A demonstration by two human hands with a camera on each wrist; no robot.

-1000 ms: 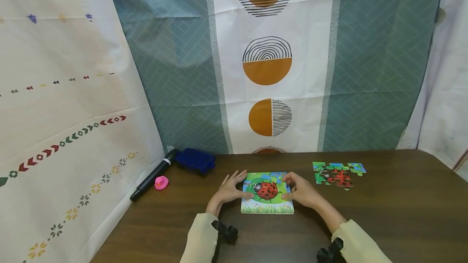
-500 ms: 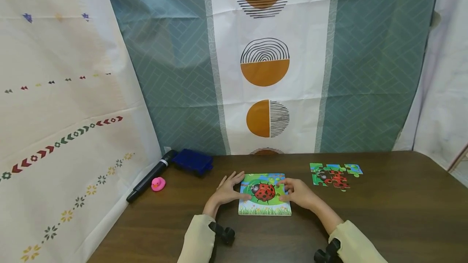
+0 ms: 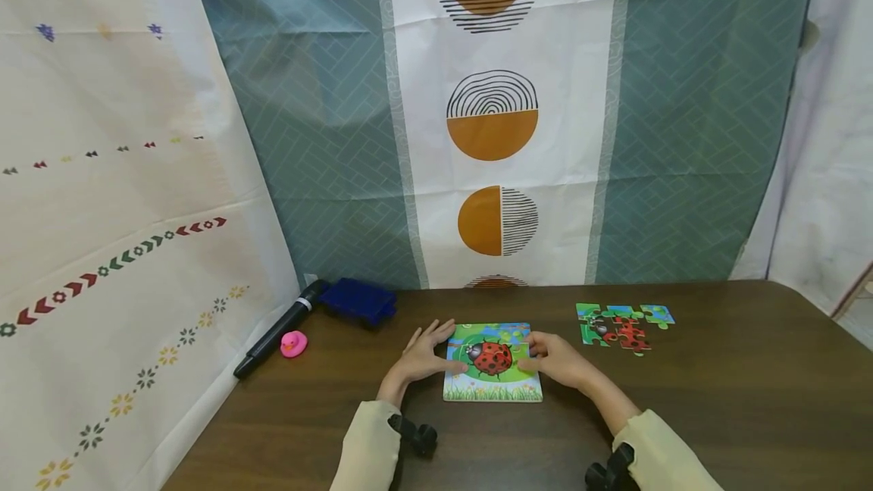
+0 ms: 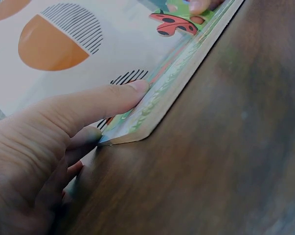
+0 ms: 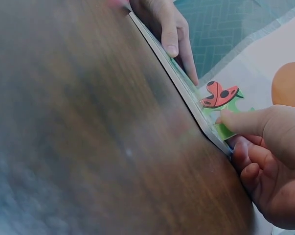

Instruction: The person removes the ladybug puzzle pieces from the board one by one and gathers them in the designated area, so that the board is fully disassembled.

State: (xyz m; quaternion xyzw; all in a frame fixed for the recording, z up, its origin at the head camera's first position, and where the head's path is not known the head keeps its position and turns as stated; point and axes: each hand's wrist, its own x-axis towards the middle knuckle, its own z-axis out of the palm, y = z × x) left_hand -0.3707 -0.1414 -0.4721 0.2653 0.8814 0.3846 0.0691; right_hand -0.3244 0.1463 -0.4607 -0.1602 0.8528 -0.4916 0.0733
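Note:
A flat square puzzle board (image 3: 492,392) with a ladybug picture on green and a grass strip lies on the table. My left hand (image 3: 420,357) rests at its left side, fingers extended along the edge and thumb lying on the face. In the left wrist view, that thumb (image 4: 123,97) presses near the board's corner. My right hand (image 3: 564,361) is at the board's right edge. Between its thumb and fingers it pinches a green jigsaw piece (image 5: 216,95) bearing part of a red spotted ladybug, tilted up close over the board; the fingers partly hide it.
Several loose jigsaw pieces (image 3: 630,330) lie in a cluster at the back right. At the back left are a blue plastic item (image 3: 358,300), a thick black marker (image 3: 283,328) and a pink rubber duck (image 3: 293,344). Fabric hangs behind the brown table (image 3: 723,400).
The head view has shifted slightly. My right fingertips have drawn back a little toward the board's right edge; the left hand and the board stay in place.

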